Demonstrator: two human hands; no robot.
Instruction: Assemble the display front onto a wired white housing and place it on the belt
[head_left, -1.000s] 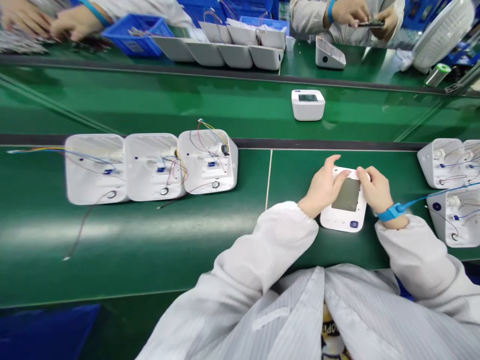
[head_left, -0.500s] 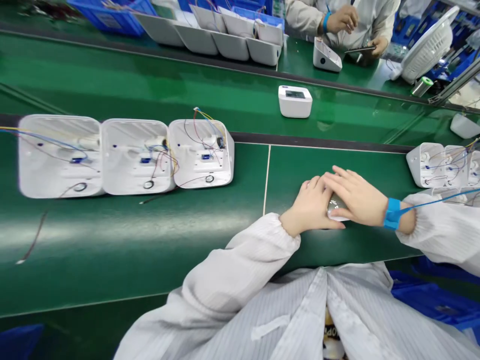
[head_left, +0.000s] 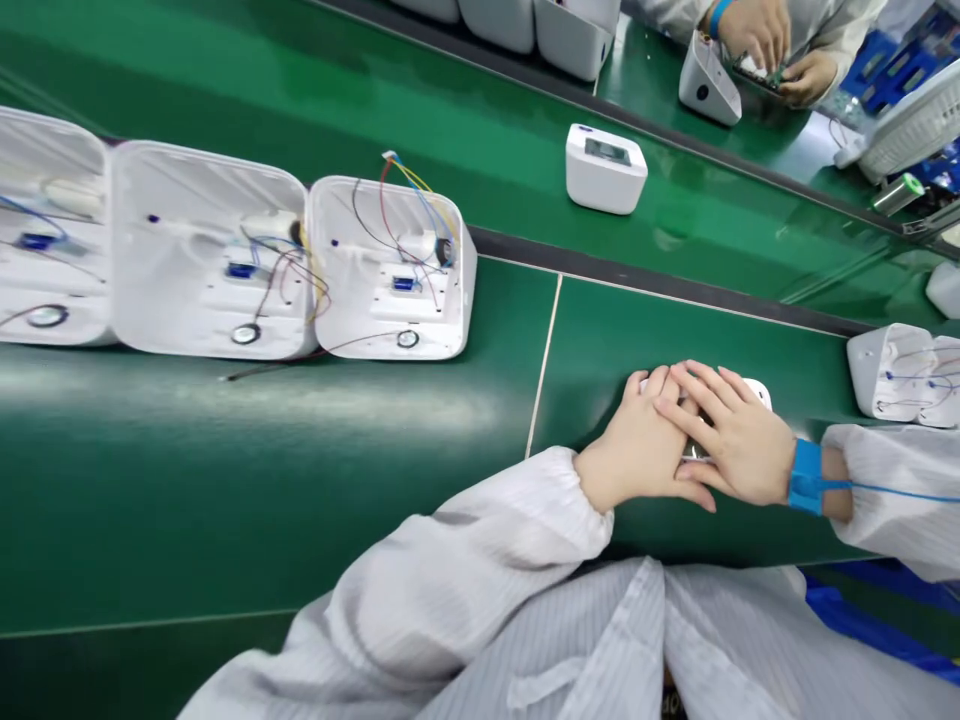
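Both my hands lie pressed on a white device (head_left: pixel 759 391) on the green bench mat (head_left: pixel 420 440) in front of me. Only a white corner of the device shows past my fingers. My left hand (head_left: pixel 636 452) covers its left side. My right hand (head_left: pixel 733 440) lies flat across it, its fingers overlapping those of the left. A blue wrist strap (head_left: pixel 808 477) with a blue cord sits on my right wrist.
Three open white housings with coloured wires (head_left: pixel 391 272) (head_left: pixel 204 255) (head_left: pixel 45 240) stand in a row at left. A closed white device (head_left: pixel 606 168) rides the green conveyor beyond. More open housings (head_left: pixel 900 372) sit at right. A co-worker's hands (head_left: pixel 765 40) work at top right.
My hands went from holding the device's top edge, screen visible, to lying flat and overlapped over it. The view has swung down and left.
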